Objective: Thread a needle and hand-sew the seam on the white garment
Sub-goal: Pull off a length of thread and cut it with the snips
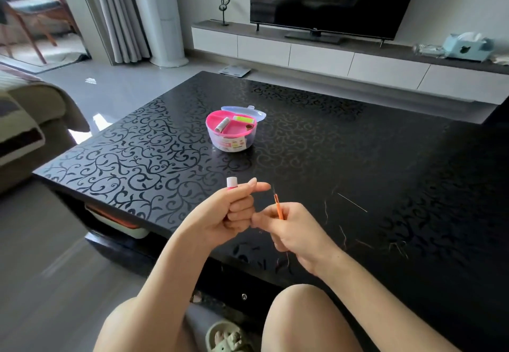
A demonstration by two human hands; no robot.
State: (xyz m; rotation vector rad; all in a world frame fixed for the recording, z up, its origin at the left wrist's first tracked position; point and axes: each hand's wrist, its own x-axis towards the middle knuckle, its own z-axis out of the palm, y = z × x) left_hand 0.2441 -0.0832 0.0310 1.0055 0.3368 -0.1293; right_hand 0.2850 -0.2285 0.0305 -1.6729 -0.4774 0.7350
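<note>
Knees [311, 316] fill the bottom edge w/ a slipper [224, 338] on the floor btwn them, so the person sits right at the near edge of the black patterned surface [385, 159], both hands held just above it. The left grip [234, 214] is clenched round a small thread spool [232, 182]. The spool's pink-white end pokes up past the knuckles, and thumb + forefinger stretch toward the other hand, prob. to feed the thread end. The right grip [294, 233] pinches an orange-handled tool [278, 209], fine tip up and just beside that forefinger. It looks like a threader, can't say for sure. A thin pale sliver [352, 202] on the surface to the right, well apart from both hands, is prob. the needle, not yet picked up. Loose thread bits [343, 237] lie near it. The round sewing kit [231, 136] stands open mid-surface, lid [257, 112] behind it. No white garment in view.
</note>
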